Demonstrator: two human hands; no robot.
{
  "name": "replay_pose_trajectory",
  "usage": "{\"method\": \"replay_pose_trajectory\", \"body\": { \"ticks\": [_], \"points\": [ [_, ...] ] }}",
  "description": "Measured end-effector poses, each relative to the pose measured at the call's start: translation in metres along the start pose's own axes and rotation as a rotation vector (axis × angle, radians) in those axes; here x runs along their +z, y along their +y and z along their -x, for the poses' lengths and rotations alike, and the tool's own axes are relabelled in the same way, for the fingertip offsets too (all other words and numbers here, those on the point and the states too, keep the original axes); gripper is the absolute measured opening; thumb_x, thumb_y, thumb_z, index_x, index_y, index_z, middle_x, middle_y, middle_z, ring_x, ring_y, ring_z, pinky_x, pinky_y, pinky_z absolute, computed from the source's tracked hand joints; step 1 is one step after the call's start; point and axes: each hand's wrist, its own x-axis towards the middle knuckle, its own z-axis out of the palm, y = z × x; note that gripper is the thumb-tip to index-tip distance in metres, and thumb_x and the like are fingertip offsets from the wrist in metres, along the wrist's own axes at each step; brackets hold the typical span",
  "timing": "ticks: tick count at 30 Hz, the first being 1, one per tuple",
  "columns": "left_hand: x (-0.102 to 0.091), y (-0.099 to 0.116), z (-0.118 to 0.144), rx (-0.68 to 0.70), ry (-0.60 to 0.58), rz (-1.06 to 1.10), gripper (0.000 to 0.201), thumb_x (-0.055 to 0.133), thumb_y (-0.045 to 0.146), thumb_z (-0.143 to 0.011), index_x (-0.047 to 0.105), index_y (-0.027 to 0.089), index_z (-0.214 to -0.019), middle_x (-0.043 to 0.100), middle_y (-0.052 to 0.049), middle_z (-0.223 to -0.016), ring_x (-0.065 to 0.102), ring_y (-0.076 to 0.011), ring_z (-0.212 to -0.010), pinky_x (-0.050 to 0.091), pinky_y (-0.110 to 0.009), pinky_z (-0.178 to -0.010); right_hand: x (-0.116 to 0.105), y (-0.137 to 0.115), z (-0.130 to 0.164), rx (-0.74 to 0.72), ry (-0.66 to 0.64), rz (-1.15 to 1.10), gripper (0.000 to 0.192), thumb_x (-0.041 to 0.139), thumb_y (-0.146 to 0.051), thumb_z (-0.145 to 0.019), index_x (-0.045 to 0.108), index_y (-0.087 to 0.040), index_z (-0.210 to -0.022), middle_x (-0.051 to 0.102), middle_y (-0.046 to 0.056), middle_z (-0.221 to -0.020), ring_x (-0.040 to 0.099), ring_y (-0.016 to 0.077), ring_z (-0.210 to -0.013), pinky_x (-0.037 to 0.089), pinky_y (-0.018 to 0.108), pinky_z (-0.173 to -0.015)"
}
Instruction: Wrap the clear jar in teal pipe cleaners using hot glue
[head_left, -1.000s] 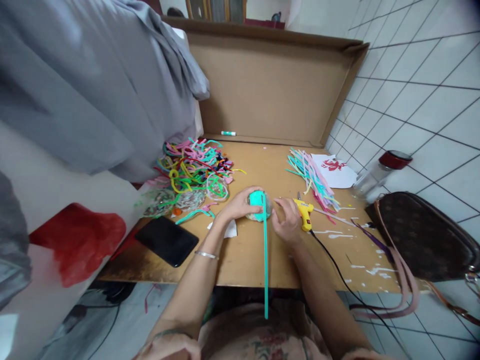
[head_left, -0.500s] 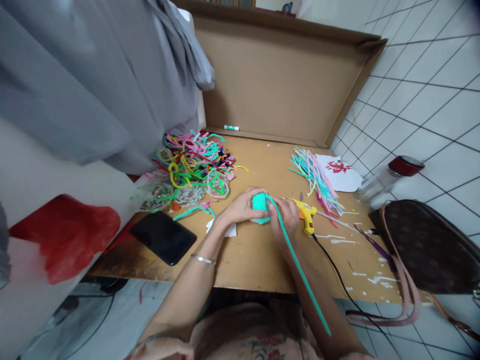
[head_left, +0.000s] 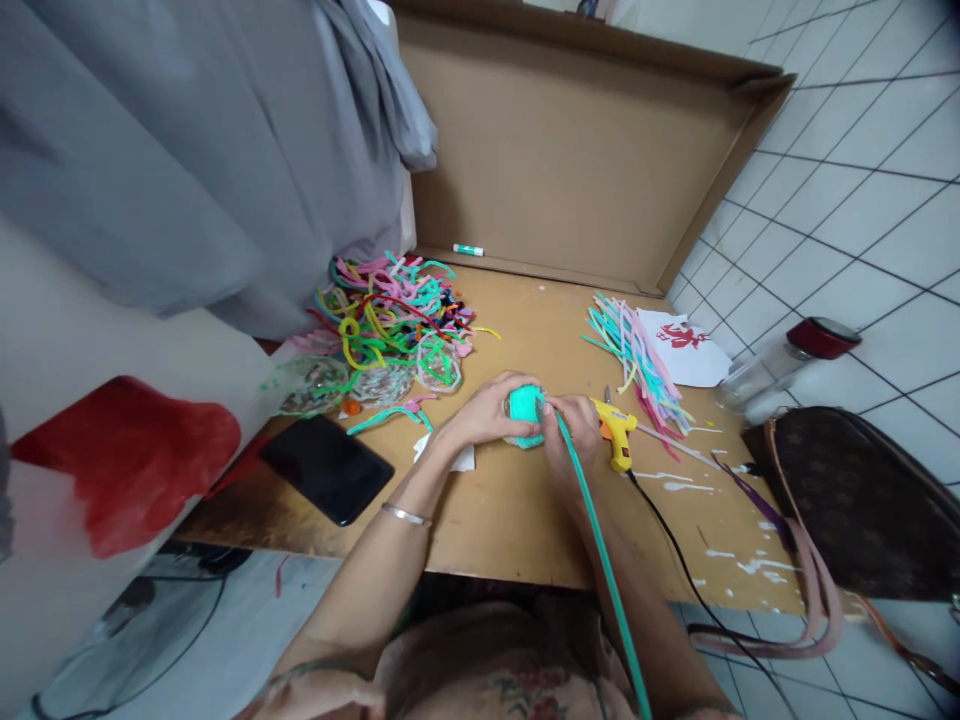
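Note:
A small round piece wrapped in turquoise pipe cleaner [head_left: 525, 403] is held above the table between both hands. My left hand [head_left: 491, 410] closes round its left side, thumb below and fingers on top. On the other side, my right hand [head_left: 571, 425] pinches a long turquoise pipe cleaner [head_left: 598, 530] where it meets the piece. That strand's loose end runs down over my right forearm toward the bottom edge. The piece's core looks greyish and is mostly covered by the wrapping and fingers. Just right of my right hand lies a yellow hot glue gun [head_left: 618, 433].
A tangled heap of pipe cleaners [head_left: 397, 310] lies left, a sorted bundle [head_left: 637, 355] right. A black phone [head_left: 328, 470] rests near the front edge. A bottle [head_left: 787, 362] and brown bag [head_left: 862, 500] stand right. A cardboard panel [head_left: 585, 160] rises behind; the glue gun's cord [head_left: 675, 540] trails forward.
The pipe cleaner's loose end has dropped lower and now lies straighter over my right forearm. Both hands keep their hold on the wrapped piece. The view has shifted slightly.

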Motion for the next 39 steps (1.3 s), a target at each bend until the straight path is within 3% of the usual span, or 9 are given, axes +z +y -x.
{"method": "replay_pose_trajectory", "body": {
  "ticks": [14, 26, 34, 39],
  "points": [
    [-0.001, 0.003, 0.0, -0.02, -0.013, 0.009, 0.061, 0.078, 0.032, -0.065, 0.06, 0.019, -0.122, 0.06, -0.01, -0.123, 0.057, -0.0273, -0.117, 0.044, -0.042, -0.105, -0.004, -0.003, -0.004, -0.041, -0.125, 0.077, 0.019, 0.049, -0.028, -0.093, 0.066, -0.024, -0.088, 0.062, 0.004, -0.086, 0.055, 0.0189, -0.081, 0.041, 0.035, -0.077],
    [0.0, 0.0, 0.001, 0.008, -0.023, 0.006, 0.062, 0.077, 0.032, -0.069, 0.058, 0.019, -0.126, 0.059, -0.011, -0.126, 0.058, -0.0257, -0.117, 0.045, -0.04, -0.104, -0.006, -0.004, 0.001, -0.069, -0.049, 0.026, 0.013, 0.056, -0.023, -0.089, 0.069, -0.024, -0.092, 0.061, 0.004, -0.084, 0.056, 0.019, -0.081, 0.044, 0.036, -0.077],
    [-0.001, 0.006, 0.003, -0.031, -0.033, -0.013, 0.065, 0.078, 0.035, -0.069, 0.057, 0.019, -0.128, 0.058, -0.012, -0.131, 0.055, -0.0279, -0.123, 0.043, -0.043, -0.108, -0.001, -0.011, 0.0, 0.166, 0.014, -0.079, 0.018, 0.055, -0.029, -0.091, 0.069, -0.023, -0.082, 0.061, 0.004, -0.078, 0.06, 0.0178, -0.077, 0.051, 0.035, -0.073],
    [-0.001, 0.01, 0.004, -0.054, -0.043, -0.032, 0.065, 0.076, 0.032, -0.069, 0.054, 0.019, -0.129, 0.056, -0.011, -0.133, 0.055, -0.0281, -0.123, 0.042, -0.044, -0.108, -0.004, -0.012, 0.001, 0.218, -0.061, -0.134, 0.015, 0.057, -0.028, -0.09, 0.069, -0.022, -0.083, 0.063, 0.005, -0.083, 0.061, 0.0175, -0.081, 0.052, 0.034, -0.075]
  ]
}}
